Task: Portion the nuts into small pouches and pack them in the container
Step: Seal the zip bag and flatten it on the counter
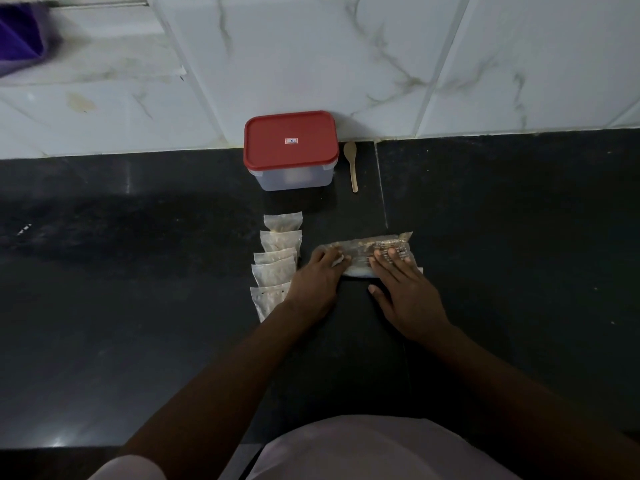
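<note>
Dark counter [138, 306], white marbled tile wall [346, 64] behind. Container [294, 176]: clear body, red lid [291, 142] seated on top, standing against the wall at centre. Contents blurred, not identifiable. Spoon [351, 166]: wooden, flat on the counter just right of the container, bowl toward the wall, not touching it. Pouches [275, 268]: small clear ones with nuts inside, laid in a line running from in front of the container toward the person, overlapping like shingles; the nearest one partly hidden under the left wrist. Bag [363, 249]: larger clear bag, nuts visible inside, lying crosswise on the counter just right of the pouch row. Left hand [317, 278]: on the bag's left end, fingers bent over it; pressing or pinching, cannot tell. Right hand [405, 289]: fingers straight and flat, pressing down on the bag's right half, thumb spread onto the counter. Purple object [17, 36] at far upper left, blurred.
</note>
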The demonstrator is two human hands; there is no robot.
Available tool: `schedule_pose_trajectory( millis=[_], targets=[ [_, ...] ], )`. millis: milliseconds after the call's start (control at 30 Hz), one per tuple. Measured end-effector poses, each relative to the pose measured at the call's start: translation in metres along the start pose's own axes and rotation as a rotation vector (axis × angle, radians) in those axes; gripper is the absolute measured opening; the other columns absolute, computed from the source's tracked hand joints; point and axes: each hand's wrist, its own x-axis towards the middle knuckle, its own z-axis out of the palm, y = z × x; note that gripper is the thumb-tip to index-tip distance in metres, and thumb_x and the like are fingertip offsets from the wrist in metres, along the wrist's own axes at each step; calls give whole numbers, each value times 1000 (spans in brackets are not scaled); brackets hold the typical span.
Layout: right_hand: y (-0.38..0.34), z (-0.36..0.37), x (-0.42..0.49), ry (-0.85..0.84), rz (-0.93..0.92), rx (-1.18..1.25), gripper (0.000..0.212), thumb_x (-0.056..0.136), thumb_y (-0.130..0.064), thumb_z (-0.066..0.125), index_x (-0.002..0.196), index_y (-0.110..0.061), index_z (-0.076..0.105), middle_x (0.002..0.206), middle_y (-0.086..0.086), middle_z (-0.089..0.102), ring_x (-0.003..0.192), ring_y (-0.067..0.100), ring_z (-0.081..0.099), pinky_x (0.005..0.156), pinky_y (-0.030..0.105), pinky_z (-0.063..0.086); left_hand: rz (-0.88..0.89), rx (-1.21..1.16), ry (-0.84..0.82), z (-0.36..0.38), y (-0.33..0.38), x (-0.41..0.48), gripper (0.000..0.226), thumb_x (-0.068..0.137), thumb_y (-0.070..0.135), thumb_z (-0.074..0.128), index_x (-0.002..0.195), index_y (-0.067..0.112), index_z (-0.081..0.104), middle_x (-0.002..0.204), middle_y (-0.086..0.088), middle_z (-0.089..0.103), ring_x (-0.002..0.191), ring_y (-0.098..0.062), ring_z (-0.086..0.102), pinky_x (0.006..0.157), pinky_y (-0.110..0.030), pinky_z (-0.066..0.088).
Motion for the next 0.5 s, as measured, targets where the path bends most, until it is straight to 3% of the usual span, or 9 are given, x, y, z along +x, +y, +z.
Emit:
schedule_pose_trajectory(
  millis=[233, 333, 500],
  targets=[
    [-3, -2, 2, -48, 34, 20, 63, 103, -54, 31, 155, -21, 42, 160, -1, 42, 153, 17, 29, 124, 36, 17, -6, -28, 11, -1, 2, 0, 59, 101, 17, 51, 158, 22, 35, 165, -4, 23, 152, -27, 19, 108, -45, 48],
    [-4, -1, 2, -9, 24, 46, 56, 103, -45, 40, 152, -19, 46, 158, 0, 45, 151, 19, 32, 124, 36, 20, -10, -16, -3, -1, 3, -1, 61, 101, 18, 52, 158, 22, 33, 164, -4, 23, 152, -27, 18, 108, -45, 48],
    [4, -13, 9, 27, -27, 124, 47, 96, -18, 64, 143, -19, 59, 146, -1, 59, 140, 20, 49, 112, 38, 44, 0, 7, -30, -2, 1, -2, 65, 100, 19, 54, 159, 23, 29, 166, -4, 19, 153, -28, 17, 109, -46, 48]
  ],
)
